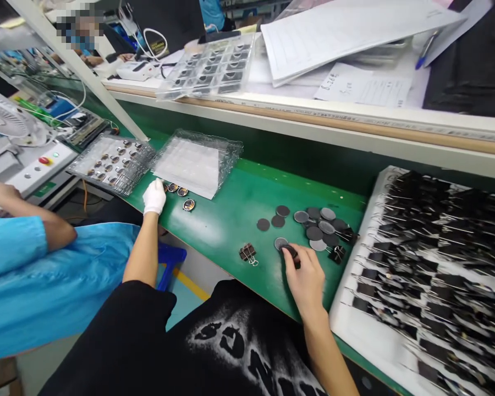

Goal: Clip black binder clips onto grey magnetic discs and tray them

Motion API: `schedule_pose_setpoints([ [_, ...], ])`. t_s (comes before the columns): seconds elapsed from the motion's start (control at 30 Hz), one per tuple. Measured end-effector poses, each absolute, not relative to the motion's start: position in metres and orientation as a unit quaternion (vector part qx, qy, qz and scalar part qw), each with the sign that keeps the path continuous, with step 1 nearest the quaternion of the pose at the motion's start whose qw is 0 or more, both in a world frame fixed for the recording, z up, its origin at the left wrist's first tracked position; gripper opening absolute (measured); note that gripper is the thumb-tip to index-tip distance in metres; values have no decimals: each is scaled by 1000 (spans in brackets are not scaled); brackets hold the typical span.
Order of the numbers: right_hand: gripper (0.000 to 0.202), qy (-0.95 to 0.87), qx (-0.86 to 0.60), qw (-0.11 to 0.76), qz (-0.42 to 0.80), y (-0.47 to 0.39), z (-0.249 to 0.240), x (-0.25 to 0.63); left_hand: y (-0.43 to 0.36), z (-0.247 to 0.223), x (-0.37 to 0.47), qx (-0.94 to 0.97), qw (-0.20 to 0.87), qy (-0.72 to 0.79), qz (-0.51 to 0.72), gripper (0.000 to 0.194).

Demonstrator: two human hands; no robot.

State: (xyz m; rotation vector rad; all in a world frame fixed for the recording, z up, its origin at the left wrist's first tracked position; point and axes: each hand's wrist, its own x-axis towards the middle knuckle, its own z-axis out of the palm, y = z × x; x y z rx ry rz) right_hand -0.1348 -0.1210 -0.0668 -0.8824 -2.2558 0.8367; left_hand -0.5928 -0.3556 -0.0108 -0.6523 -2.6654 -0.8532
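My left hand, in a white glove, is curled at the left end of a short row of small round metal-rimmed pieces. What its fingers hold, if anything, is hidden. One more round metal-rimmed piece lies apart on the green table. My bare right hand pinches a black disc between thumb and fingers. Right beside it is a grey disc. Several black and grey discs are piled farther right, with black binder clips among them. Another binder clip lies left of my right hand.
A large white tray crowded with clipped black pieces fills the right side. Clear plastic trays and a clear tray with a white sheet stand left. A shelf edge crosses above. A co-worker's blue sleeve is close by.
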Motion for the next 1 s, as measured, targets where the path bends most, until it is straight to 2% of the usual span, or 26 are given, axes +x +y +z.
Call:
schedule_pose_setpoints([
  [0.1,29,-828,-336,316,320,-121,-70,-135,-353,-9,-588,-281,99,-926,-232,35],
  [0.37,28,-816,-337,334,329,-122,-74,-137,-338,-27,-515,-393,83,-907,-126,49],
  [0.5,25,-814,-335,335,335,-122,-73,-136,-321,-38,-459,-425,93,-897,-78,78],
  [0.53,24,-814,-336,333,338,-122,-73,-136,-314,-40,-447,-428,101,-895,-69,80],
  [0.67,22,-805,-340,334,352,-122,-72,-137,-283,-41,-412,-400,146,-902,-79,70],
  [0.83,20,-733,-353,369,450,-122,-68,-139,-257,-20,-401,-462,134,-876,-34,78],
  [1.0,22,-649,-369,394,537,-121,-62,-141,-233,-4,-414,-543,92,-830,85,52],
])
